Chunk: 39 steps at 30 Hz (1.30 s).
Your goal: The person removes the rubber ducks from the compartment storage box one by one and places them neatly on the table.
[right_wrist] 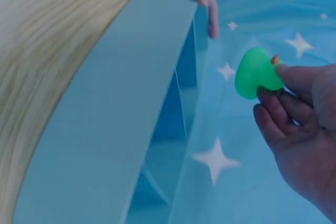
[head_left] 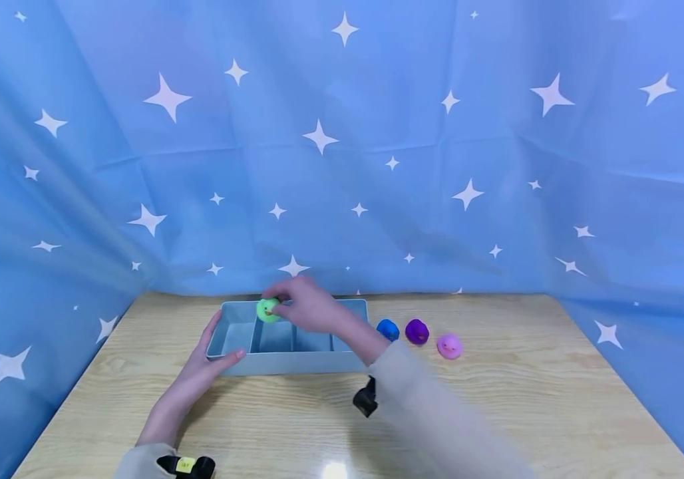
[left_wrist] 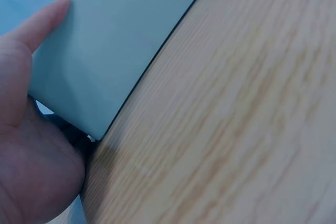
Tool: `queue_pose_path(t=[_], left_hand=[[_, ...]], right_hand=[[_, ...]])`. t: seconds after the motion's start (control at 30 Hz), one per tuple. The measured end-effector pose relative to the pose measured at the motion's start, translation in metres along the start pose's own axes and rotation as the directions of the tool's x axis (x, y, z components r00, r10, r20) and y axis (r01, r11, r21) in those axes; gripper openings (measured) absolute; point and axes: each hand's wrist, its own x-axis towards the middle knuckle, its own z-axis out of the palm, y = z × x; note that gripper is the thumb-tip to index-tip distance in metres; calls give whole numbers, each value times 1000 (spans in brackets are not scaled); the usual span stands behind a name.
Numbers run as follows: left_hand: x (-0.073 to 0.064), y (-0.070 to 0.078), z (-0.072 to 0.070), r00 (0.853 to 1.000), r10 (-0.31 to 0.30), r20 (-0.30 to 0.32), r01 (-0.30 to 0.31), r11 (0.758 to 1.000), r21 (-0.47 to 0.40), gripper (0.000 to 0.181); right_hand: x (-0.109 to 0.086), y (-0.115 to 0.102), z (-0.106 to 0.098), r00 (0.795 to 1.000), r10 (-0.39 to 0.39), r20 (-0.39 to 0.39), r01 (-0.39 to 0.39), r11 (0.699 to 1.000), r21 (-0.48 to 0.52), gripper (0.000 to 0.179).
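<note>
My right hand [head_left: 309,306] pinches a green rubber duck [head_left: 267,310] between thumb and fingers. In the right wrist view the green duck [right_wrist: 257,74], with its orange beak, is held up above the box's rim. Below it sits a long blue-grey divided box [head_left: 294,363] with several compartments; in the head view the duck overlaps the far end of the leftmost divider. The left hand [head_left: 198,366] grips the left end of this box, thumb on the front wall and fingers along the left side. In the left wrist view, the thumb [left_wrist: 50,19] lies at the box wall's upper edge.
Right of the box, a blue duck [head_left: 388,330], a purple duck [head_left: 417,332] and a pink duck [head_left: 450,346] stand in a row on the wooden table [head_left: 533,399]. A blue star-patterned curtain [head_left: 390,100] hangs behind and around the table.
</note>
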Motion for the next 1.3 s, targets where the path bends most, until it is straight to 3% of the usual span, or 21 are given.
queue_pose_path(t=[0.17, 0.47, 0.73, 1.03, 1.3], left_hand=[[-1, -1, -2, 1000, 17, -1, -17, 1000, 6, 104], [-2, -1, 0, 999, 29, 13, -30, 999, 20, 103], [-2, 0, 0, 999, 38, 23, -39, 999, 22, 104], [-2, 1, 1, 999, 24, 31, -25, 999, 22, 104], [-2, 2, 0, 999, 23, 30, -24, 999, 24, 104]], right_hand=[[-32, 8, -30, 998, -16, -63, 18, 999, 40, 31], [-77, 36, -71, 987, 6, -158, -16, 998, -60, 31], [-110, 58, -90, 969, 41, -242, -62, 995, -82, 29], [-134, 76, -105, 963, 94, -252, -108, 993, -43, 30], [-160, 109, -114, 950, 134, -282, -154, 987, -51, 27]])
